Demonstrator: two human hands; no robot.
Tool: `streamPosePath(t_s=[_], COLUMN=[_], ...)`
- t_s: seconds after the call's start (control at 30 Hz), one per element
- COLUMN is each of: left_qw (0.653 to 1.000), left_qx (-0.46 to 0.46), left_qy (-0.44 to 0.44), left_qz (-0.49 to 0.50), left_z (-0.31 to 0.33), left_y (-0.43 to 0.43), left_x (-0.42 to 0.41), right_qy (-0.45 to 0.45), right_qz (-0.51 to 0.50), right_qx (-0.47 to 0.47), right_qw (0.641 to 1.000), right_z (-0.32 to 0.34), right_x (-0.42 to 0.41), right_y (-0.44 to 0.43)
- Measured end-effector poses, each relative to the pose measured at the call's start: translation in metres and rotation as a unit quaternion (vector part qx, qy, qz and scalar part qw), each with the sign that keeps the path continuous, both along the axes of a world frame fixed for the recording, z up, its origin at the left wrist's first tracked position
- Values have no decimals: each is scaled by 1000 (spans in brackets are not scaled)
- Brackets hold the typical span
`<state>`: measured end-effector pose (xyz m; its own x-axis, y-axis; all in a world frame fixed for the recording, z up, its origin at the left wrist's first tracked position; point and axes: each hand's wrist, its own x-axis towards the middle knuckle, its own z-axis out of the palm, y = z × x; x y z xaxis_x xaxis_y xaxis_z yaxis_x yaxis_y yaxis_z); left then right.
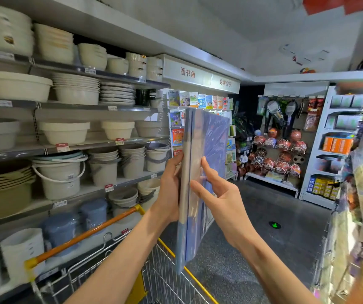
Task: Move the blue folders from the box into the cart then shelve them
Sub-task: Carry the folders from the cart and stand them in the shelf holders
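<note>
Setting: a shop aisle, seen from a camera on the person's head; the picture is slightly blurred.
Blue folders [207, 172]: a thin stack, wrapped in glossy clear film, held upright on edge at the centre of the frame, above the right rim of the cart.
Left hand [170, 189]: closed around the left face and near edge of the stack at about mid-height, thumb toward the camera.
Right hand [218, 194]: pressed against the right face of the stack, fingers [208, 170] spread flat on the film, palm open toward it.
Hands together: one on each side of the stack, clamping it between them.
Cart [176, 279]: a wire basket with yellow trim and an orange handle, lower left to lower centre; what it holds is out of view.
Shelves [101, 142]: left half of the frame, filled with pale plastic basins and buckets.
Book rack [198, 99]: just behind the folders, under a sign with red characters.
Box: not in view.
Weight: probably light, since the stack is thin.
Stiffness: probably fairly stiff across the flat faces; it stands upright without sagging.
Surface: the film looks slick, so the stack may slide downward in a loose hold.
Where to hold: best pinched across both faces near the middle, or supported under the bottom edge.
</note>
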<state>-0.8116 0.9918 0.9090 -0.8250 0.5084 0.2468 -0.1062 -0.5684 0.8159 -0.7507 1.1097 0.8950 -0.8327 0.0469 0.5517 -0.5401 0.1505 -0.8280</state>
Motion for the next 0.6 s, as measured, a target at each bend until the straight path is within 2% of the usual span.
streamPosePath(t_s=[0.3, 0.6], left_qw=[999, 995], left_qx=[15, 61], left_qy=[-32, -71], left_qz=[-18, -36], left_z=[-5, -9], left_y=[6, 20], left_x=[-16, -16], right_qy=[6, 23], right_qz=[-25, -41], right_qx=[64, 54], right_qw=[998, 997], right_z=[1, 1], right_x=[3, -3], right_y=[-2, 4])
